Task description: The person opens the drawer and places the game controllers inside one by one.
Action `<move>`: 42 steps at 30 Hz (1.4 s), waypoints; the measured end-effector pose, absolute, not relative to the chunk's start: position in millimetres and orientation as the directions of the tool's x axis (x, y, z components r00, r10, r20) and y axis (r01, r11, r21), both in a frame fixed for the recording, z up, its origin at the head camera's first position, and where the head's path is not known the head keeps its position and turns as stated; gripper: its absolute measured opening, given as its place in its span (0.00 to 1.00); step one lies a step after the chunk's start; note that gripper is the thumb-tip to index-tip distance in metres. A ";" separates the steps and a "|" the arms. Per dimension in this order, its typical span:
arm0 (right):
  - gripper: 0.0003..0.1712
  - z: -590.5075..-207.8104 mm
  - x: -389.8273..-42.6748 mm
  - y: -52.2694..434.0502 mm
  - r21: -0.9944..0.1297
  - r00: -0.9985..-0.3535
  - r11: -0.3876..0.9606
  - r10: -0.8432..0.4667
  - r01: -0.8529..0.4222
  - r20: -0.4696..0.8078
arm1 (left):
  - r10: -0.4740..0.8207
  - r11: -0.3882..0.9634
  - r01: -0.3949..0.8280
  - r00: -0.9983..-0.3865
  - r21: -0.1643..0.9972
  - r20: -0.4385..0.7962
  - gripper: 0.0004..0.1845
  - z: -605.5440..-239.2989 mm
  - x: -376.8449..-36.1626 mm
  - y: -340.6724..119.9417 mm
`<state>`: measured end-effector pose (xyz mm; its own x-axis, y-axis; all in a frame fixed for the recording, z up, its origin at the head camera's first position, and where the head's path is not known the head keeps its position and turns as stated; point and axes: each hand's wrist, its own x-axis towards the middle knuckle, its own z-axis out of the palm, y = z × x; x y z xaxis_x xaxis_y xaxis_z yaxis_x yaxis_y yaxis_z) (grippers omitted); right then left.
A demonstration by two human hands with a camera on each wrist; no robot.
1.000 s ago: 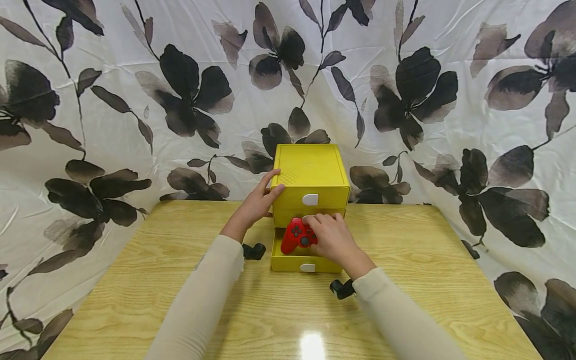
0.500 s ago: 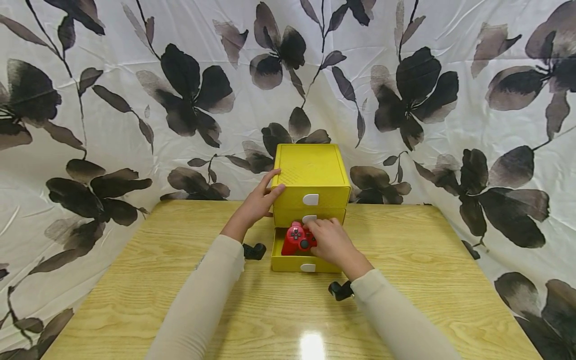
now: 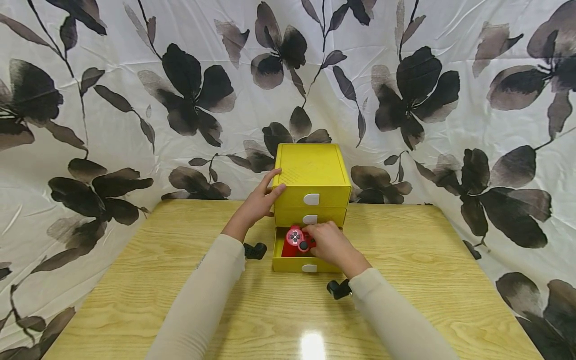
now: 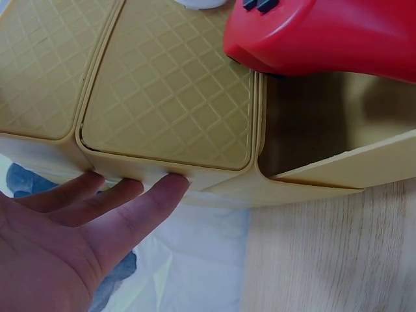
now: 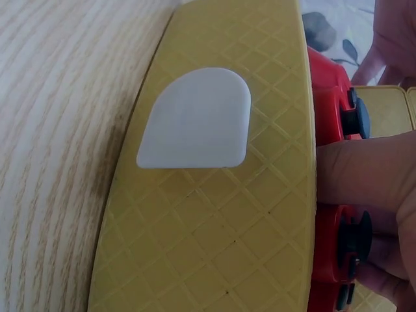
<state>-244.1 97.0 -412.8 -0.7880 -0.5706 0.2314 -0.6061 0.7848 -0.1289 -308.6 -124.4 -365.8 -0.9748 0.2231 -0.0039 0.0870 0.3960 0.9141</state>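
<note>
A yellow three-drawer box (image 3: 311, 165) stands on the table, its bottom drawer (image 3: 290, 265) pulled out. My right hand (image 3: 334, 245) grips a red game controller (image 3: 292, 240) with dark buttons and sticks, low in that drawer. In the right wrist view, the drawer front with its white pull tab (image 5: 198, 123) hides part of the controller (image 5: 328, 114). My left hand (image 3: 255, 207) rests against the box's left side, fingers extended. From the left wrist, those fingertips (image 4: 170, 185) touch the side wall beside the upper drawers.
Wood-grain table (image 3: 180, 280) surrounds the box. White cloth (image 3: 252, 110) with dark flowers hangs behind and at both sides. Black devices sit by each wrist, one by the left (image 3: 255, 251) and one by the right (image 3: 338, 289).
My right hand has lowered the game controller further into the bottom drawer, and it now lies flatter. My left hand has stayed on the side of the box.
</note>
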 end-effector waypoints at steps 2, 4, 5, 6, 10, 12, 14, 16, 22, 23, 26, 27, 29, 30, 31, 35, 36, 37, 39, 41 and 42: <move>0.25 -412.7 -244.8 97.1 -0.137 -0.790 0.783 -0.573 -0.607 0.218 | 0.224 0.393 0.088 -0.975 0.915 -0.002 0.34 -365.8 -308.9 -124.2; 0.25 -411.8 -245.3 96.8 -0.147 -0.788 0.778 -0.578 -0.610 0.213 | 0.222 0.393 0.088 -0.975 0.915 -0.001 0.34 -366.1 -309.3 -124.4; 0.25 -411.7 -245.7 96.7 -0.152 -0.787 0.776 -0.579 -0.612 0.212 | 0.223 0.392 0.090 -0.975 0.916 0.000 0.34 -366.1 -309.3 -124.5; 0.25 -411.5 -246.0 96.5 -0.159 -0.789 0.775 -0.580 -0.611 0.205 | 0.223 0.392 0.091 -0.975 0.916 0.002 0.34 -366.2 -309.5 -124.5; 0.25 -413.7 -248.3 95.3 -0.186 -0.800 0.778 -0.578 -0.600 0.160 | 0.225 0.387 0.095 -0.974 0.917 0.006 0.34 -366.8 -310.0 -125.0; 0.25 -416.3 -249.6 94.8 -0.197 -0.809 0.784 -0.576 -0.588 0.121 | 0.226 0.386 0.094 -0.974 0.918 0.005 0.34 -367.1 -310.1 -125.1; 0.26 -419.4 -251.1 94.3 -0.206 -0.815 0.790 -0.572 -0.577 0.091 | 0.228 0.386 0.092 -0.974 0.918 0.001 0.34 -367.1 -310.1 -124.9; 0.26 -421.7 -252.4 94.0 -0.217 -0.822 0.796 -0.566 -0.565 0.065 | 0.229 0.386 0.089 -0.973 0.918 -0.002 0.34 -367.3 -310.0 -124.8; 0.27 -426.4 -257.5 93.6 -0.273 -0.839 0.805 -0.544 -0.526 0.012 | 0.228 0.386 0.090 -0.974 0.918 0.000 0.33 -368.0 -310.7 -124.9; 0.27 -427.2 -258.4 93.6 -0.284 -0.841 0.806 -0.541 -0.520 0.004 | 0.228 0.386 0.091 -0.974 0.918 0.000 0.33 -368.2 -310.9 -124.9; 0.27 -429.2 -261.6 93.6 -0.302 -0.845 0.810 -0.534 -0.503 -0.024 | 0.230 0.387 0.089 -0.973 0.918 -0.003 0.33 -368.8 -311.8 -125.1; 0.27 -429.9 -262.7 93.7 -0.308 -0.846 0.810 -0.533 -0.499 -0.031 | 0.232 0.386 0.089 -0.973 0.918 -0.003 0.33 -368.9 -312.1 -125.2; 0.26 -431.0 -264.7 93.9 -0.317 -0.845 0.810 -0.533 -0.494 -0.046 | 0.231 0.386 0.086 -0.973 0.919 -0.006 0.33 -369.0 -312.2 -125.1; 0.26 -431.3 -265.5 94.1 -0.320 -0.844 0.810 -0.533 -0.491 -0.053 | 0.230 0.385 0.086 -0.973 0.919 -0.006 0.33 -369.0 -312.1 -125.0; 0.26 -431.7 -266.2 94.3 -0.322 -0.844 0.810 -0.533 -0.489 -0.061 | 0.230 0.385 0.086 -0.973 0.919 -0.005 0.34 -368.8 -312.0 -124.9; 0.26 -432.7 -268.0 94.7 -0.333 -0.841 0.810 -0.534 -0.482 -0.081 | 0.229 0.386 0.090 -0.973 0.918 -0.001 0.34 -368.0 -310.5 -124.3; 0.26 -433.1 -268.3 94.8 -0.336 -0.842 0.810 -0.533 -0.480 -0.082 | 0.229 0.385 0.092 -0.973 0.918 0.001 0.34 -368.0 -310.3 -124.3; 0.26 -433.5 -268.7 94.8 -0.339 -0.843 0.810 -0.532 -0.478 -0.083 | 0.229 0.386 0.093 -0.973 0.918 0.002 0.34 -368.0 -310.1 -124.3; 0.26 -434.3 -269.8 94.5 -0.348 -0.845 0.810 -0.528 -0.472 -0.083 | 0.230 0.385 0.095 -0.973 0.918 0.004 0.34 -367.9 -310.3 -124.5; 0.26 -435.3 -270.7 94.3 -0.354 -0.849 0.811 -0.522 -0.465 -0.083 | 0.232 0.385 0.096 -0.973 0.918 0.005 0.34 -368.0 -310.8 -125.0; 0.26 -435.7 -271.2 94.1 -0.356 -0.850 0.813 -0.520 -0.461 -0.084 | 0.233 0.385 0.096 -0.973 0.918 0.004 0.34 -368.3 -311.1 -125.2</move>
